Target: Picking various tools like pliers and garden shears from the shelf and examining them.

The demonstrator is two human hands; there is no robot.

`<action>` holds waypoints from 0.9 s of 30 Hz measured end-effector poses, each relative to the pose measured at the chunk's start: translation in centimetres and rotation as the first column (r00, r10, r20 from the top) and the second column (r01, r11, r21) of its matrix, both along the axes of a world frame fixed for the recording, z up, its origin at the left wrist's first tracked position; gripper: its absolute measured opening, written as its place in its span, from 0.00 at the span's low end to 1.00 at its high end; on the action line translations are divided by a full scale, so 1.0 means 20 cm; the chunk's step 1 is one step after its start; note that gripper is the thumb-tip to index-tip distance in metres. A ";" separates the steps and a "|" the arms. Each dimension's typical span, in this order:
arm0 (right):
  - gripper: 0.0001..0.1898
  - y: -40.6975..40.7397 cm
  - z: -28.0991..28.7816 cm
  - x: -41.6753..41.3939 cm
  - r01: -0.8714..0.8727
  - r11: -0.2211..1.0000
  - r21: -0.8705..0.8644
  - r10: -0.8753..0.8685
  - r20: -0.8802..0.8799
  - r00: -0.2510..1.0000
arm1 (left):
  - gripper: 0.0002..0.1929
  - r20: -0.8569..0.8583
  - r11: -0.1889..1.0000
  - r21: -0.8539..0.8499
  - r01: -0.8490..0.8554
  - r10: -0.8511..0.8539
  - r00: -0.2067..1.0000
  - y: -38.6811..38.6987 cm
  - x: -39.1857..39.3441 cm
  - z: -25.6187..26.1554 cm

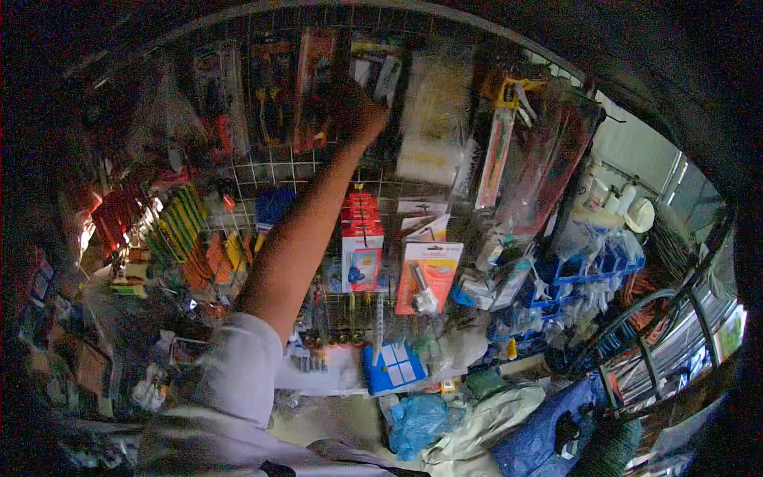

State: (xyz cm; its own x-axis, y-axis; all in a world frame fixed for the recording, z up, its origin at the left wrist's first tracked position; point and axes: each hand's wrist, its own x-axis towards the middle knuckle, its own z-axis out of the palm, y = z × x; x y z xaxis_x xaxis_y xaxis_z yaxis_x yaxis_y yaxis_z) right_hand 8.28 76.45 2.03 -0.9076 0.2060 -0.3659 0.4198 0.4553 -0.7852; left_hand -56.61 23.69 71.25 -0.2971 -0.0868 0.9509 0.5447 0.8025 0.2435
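Observation:
My left arm stretches up to a wire grid rack point(274, 171) hung with packaged hardware. At its end, my left hand point(354, 110) is dark and blurred among hanging packs; its fingers cannot be made out. A pack with white pieces point(387, 77) hangs beside the hand, and a narrow reddish pack point(313, 89) is to its left. Below the hand hang a red and white blister card point(362, 256) and an orange and white card point(429, 277) with a metal fitting. My right hand is out of view.
Translucent yellowish packs point(435, 119) and a yellow-handled tool point(501, 131), perhaps a saw, hang to the right. Blue parts bins point(596, 262) stand beyond. Below are a blue box point(393, 366), a blue plastic bag point(417, 423) and a white shelf point(325, 378). Yellow-green striped packs point(182, 223) hang left.

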 end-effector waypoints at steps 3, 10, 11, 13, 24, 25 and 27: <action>0.18 0.09 0.17 -0.10 0.095 0.986 -0.136 -0.092 0.025 0.995 | 0.43 0.018 0.999 -0.047 -0.009 0.010 1.000 -0.01 0.05 0.04; 0.19 0.34 0.32 -0.26 0.263 0.855 -0.446 -0.216 0.154 0.964 | 0.41 0.073 0.978 -0.187 -0.090 0.106 0.992 -0.32 0.35 -0.02; 0.19 0.40 0.25 -0.27 0.305 0.818 -0.488 -0.254 0.169 0.952 | 0.41 0.070 0.975 -0.207 -0.078 0.095 0.993 -0.27 0.30 0.03; 0.21 0.55 0.22 -0.27 0.230 0.842 -0.487 -0.210 0.097 0.973 | 0.40 0.087 0.968 -0.242 -0.073 0.097 0.991 -0.28 0.36 -0.06; 0.20 0.93 0.29 -0.53 0.037 0.958 -0.285 -0.085 -0.158 0.984 | 0.37 0.158 0.913 -0.401 -0.068 0.142 0.977 -0.26 0.50 0.34; 0.20 0.95 0.29 -0.47 0.073 0.959 -0.273 -0.115 -0.141 0.983 | 0.37 0.187 0.940 -0.342 -0.022 0.091 0.978 -0.17 0.46 0.25; 0.19 1.02 0.24 -0.36 0.156 0.951 -0.266 -0.216 -0.214 0.953 | 0.36 0.218 0.972 -0.233 0.040 0.012 0.976 -0.12 0.48 0.27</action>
State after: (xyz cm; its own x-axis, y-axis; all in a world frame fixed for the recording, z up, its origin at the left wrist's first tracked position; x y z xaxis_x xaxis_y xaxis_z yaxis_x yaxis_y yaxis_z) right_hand 1.11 96.80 6.90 -0.9281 0.3114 -0.2043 0.2658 0.1693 -0.9491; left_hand -47.05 21.35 76.65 -0.4974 0.1365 0.8567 0.5117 0.8436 0.1627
